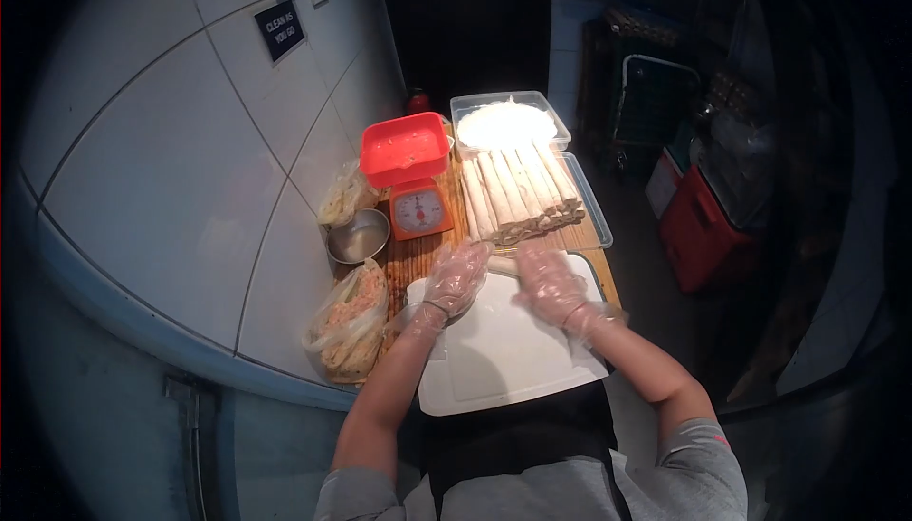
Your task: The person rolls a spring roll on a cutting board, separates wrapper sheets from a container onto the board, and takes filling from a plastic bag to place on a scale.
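Note:
Both my hands wear clear plastic gloves and are at the far edge of a white cutting board (pixel 513 350). Between them shows the middle of a pale rolled wrap (pixel 503 265). My left hand (pixel 459 276) is closed over its left end, and my right hand (pixel 551 284), slightly blurred, over its right end. The fingertips and the roll's ends are mostly hidden. Just beyond, several finished rolls (pixel 518 189) lie side by side on a clear plastic lid (pixel 591 203).
Behind the rolls stands a clear tub (pixel 560 132) of white contents. An orange kitchen scale (pixel 419 209) with a red tray (pixel 404 149) is at the left. Near the wall are a metal bowl (pixel 359 237) and bags of food (pixel 351 317), (pixel 344 193). A red crate (pixel 708 236) sits right.

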A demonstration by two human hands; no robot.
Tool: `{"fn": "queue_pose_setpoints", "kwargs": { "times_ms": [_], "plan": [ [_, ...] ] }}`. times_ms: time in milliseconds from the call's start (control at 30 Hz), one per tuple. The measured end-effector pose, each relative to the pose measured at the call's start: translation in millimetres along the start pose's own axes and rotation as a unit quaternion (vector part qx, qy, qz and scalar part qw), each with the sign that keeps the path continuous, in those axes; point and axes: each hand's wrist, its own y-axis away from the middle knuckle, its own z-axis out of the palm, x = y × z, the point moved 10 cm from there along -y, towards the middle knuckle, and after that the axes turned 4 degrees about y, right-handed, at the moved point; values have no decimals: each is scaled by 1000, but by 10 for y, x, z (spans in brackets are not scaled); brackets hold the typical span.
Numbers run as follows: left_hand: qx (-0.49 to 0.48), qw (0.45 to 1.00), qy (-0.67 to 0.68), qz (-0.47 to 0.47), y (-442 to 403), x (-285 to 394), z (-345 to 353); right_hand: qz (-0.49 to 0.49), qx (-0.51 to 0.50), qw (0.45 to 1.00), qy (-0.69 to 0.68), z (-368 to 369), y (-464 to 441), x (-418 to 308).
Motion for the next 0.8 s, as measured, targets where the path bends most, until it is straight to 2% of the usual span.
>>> {"fn": "queue_pose_setpoints", "kwargs": {
  "times_ms": [67, 167, 267, 300, 400, 500, 533, 567, 600, 633, 667, 700, 733, 767, 800],
  "plan": [
    [-10, 999, -46, 11, -7, 22, 18, -18, -3, 999, -43, 151, 8, -289],
    [-25, 999, -38, 22, 9, 43, 25, -85, -183, 959, -201, 50, -77, -821],
    [-28, 999, -31, 20, 12, 50, 11, -64, -36, 989, -127, -66, -42, -542],
    [-25, 998, -52, 16, 1, 52, 19, 1, 29, 998, -49, -225, -1, -343],
    [9, 998, -45, 53, 36, 320, -134, 152, -97, 984, 11, 71, 123, 267],
    [28, 993, -16, 112, 25, 714, -217, 183, -139, 970, -78, 40, 40, 444],
    [38, 990, -10, 133, 18, 834, -198, 216, -190, 931, -225, -20, 32, 413],
    [48, 987, -5, 153, 18, 941, -185, 242, -238, 866, -367, -118, 54, 325],
    [61, 988, 27, 142, -1, 966, -196, 260, -281, 778, -498, -164, 77, 177],
    [76, 987, 60, 130, -26, 980, -213, 284, -193, 740, -579, -240, 41, 211],
    [91, 985, 92, 117, -53, 978, -242, 280, -187, 681, -650, -259, 38, 163],
    [141, 961, 204, 122, -75, 1060, -489, 275, -182, 616, -716, -307, 39, 119],
    [152, 951, 247, 104, -110, 1058, -557, 269, -177, 544, -775, -439, 4, 8],
    [164, 939, 290, 86, -134, 1038, -602, 245, -175, 551, -778, -640, 0, -69],
    [175, 924, 333, 69, -160, 1016, -659, 218, -154, 589, -763, -851, -30, -116]
  ]
}}
